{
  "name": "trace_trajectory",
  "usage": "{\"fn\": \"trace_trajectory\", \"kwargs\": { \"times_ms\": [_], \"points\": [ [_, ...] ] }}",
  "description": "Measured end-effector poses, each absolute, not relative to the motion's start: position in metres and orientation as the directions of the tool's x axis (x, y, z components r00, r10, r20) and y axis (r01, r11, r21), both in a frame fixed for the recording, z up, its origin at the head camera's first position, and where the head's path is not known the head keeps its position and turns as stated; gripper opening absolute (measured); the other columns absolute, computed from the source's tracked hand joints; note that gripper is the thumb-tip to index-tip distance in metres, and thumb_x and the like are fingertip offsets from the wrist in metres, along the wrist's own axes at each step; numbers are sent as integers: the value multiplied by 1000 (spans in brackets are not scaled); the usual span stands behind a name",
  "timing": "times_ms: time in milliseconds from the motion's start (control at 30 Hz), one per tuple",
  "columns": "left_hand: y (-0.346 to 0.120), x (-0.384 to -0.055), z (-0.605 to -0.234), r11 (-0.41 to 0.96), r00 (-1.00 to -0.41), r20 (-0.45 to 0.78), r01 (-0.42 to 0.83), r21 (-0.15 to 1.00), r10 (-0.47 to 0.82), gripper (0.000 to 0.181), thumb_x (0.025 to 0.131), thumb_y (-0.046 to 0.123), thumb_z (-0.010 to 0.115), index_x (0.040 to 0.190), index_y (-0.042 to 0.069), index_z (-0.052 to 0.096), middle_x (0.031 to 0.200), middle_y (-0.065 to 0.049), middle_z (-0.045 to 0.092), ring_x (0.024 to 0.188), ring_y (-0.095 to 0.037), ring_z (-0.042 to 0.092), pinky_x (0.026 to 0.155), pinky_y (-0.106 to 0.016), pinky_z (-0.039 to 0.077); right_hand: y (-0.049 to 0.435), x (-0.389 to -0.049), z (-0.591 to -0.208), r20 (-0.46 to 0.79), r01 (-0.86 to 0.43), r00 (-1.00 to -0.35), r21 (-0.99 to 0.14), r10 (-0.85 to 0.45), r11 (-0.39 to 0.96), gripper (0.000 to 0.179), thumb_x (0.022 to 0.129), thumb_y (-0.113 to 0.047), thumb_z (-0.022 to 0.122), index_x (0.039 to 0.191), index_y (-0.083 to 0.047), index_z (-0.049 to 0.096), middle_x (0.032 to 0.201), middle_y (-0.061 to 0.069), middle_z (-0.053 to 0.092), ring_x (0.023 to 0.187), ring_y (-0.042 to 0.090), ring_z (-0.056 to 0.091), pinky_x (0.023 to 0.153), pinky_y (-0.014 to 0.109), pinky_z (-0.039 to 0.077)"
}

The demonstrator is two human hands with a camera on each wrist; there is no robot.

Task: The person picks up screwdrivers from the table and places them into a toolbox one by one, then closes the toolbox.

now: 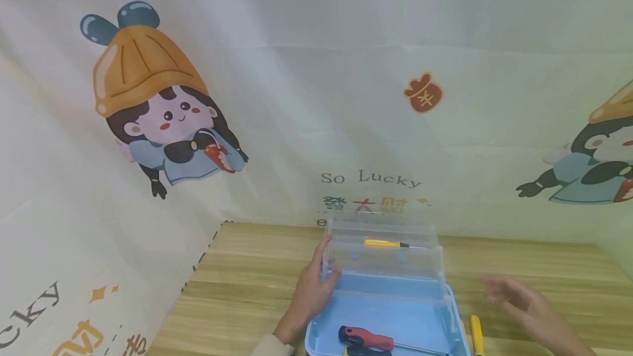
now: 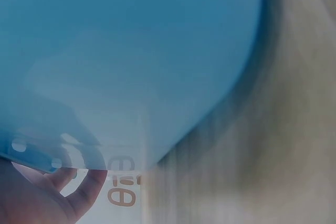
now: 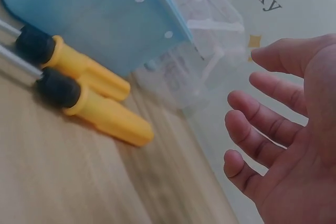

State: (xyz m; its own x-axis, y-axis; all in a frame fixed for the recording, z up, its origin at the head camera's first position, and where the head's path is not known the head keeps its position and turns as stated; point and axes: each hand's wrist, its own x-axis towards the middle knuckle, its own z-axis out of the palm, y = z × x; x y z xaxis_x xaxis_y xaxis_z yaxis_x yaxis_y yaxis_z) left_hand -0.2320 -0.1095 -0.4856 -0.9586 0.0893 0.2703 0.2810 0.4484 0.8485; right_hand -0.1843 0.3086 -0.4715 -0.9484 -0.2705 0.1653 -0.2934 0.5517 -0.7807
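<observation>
Near the wooden table's far edge, the clear lid of a blue box is pinched at its left edge by the left hand. A red-black screwdriver is held in the box, a yellow screwdriver in the lid. Off the box's right edge, the right hand is loosely spread.

Box, yellow screwdrivers on table

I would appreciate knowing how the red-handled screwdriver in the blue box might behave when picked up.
The red-handled screwdriver should stay stiff, given its straight shaft. It probably feels heavier toward the handle, which is much thicker. That handle looks rounded, so it may roll.
</observation>
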Motion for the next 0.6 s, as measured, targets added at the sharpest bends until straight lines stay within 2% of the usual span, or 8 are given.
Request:
{"fn": "trace_trajectory", "kwargs": {
  "times_ms": [133,233,333,433,533,600],
  "points": [
    [-109,-231,-485,447,-959,269,280,849,89,69,96,19,60,156,26,28,131,-22,61,120,-39,60,98,-58,49,311,-181,-475,98,-238,-961,-767,-257,596,37,103,-16,52,133,6,53,110,3,69,94,-2,62,76,20,53],
    [-109,-231,-484,445,-961,261,274,852,91,69,96,20,60,156,27,28,132,-22,61,120,-38,59,98,-58,48,313,-179,-478,28,-185,-963,-792,-268,581,42,104,-19,51,137,6,48,111,8,68,95,-1,60,76,22,53],
    [-109,-230,-484,447,-961,261,275,852,92,68,96,20,59,156,27,28,132,-22,61,121,-37,59,99,-57,48,317,-178,-482,-12,-167,-948,-834,-319,526,45,106,-19,47,139,10,42,111,5,67,96,-1,60,77,22,53],
    [-109,-230,-484,446,-960,263,278,851,95,68,97,20,59,156,26,27,133,-22,60,122,-37,59,99,-57,49,321,-178,-489,44,-240,-916,-856,-399,458,39,106,-11,44,136,14,41,106,0,67,95,0,61,76,23,54],
    [-108,-230,-483,443,-960,263,279,852,98,67,97,20,58,157,26,27,134,-23,60,122,-38,59,98,-57,49,323,-178,-496,79,-273,-890,-880,-449,387,33,105,-6,43,136,5,48,104,-3,66,92,3,61,74,23,54],
    [-108,-230,-483,442,-960,262,278,853,99,67,98,21,57,157,26,27,135,-22,59,122,-38,59,98,-57,49,325,-178,-499,61,-249,-883,-902,-465,354,32,105,-6,43,136,-2,51,103,-4,65,91,5,60,73,24,54]
  ]
}}
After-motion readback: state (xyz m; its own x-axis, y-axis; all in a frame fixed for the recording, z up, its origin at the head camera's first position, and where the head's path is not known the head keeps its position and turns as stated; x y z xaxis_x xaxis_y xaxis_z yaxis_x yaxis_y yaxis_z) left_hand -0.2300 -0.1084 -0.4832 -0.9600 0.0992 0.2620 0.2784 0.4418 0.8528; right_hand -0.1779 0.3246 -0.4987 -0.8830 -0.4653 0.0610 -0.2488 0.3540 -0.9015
